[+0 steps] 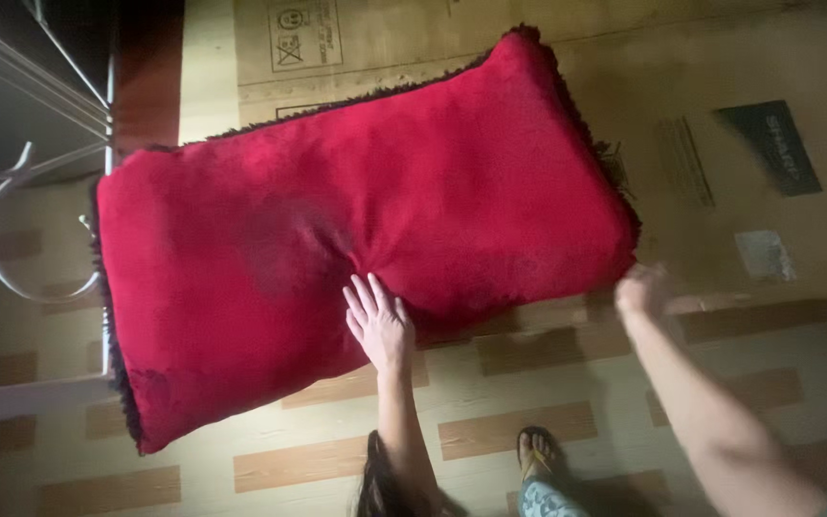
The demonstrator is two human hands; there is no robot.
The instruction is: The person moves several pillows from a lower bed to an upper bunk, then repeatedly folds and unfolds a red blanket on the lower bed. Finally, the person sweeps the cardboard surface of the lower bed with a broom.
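A large red plush cushion (356, 249) with a dark fringed edge lies flat on the floor, spanning most of the view. My left hand (377, 321) rests palm down on its near edge, fingers spread, pressing a dent into the fabric. My right hand (643, 290) is blurred beside the cushion's right near corner, fingers curled, just off the fabric and holding nothing that I can see.
Flattened brown cardboard (720, 144) lies under and behind the cushion. A white metal frame (40, 191) with curved bars stands at the left. The floor (490, 431) has a tan and brown tile pattern. A sandalled foot (536, 450) shows at the bottom.
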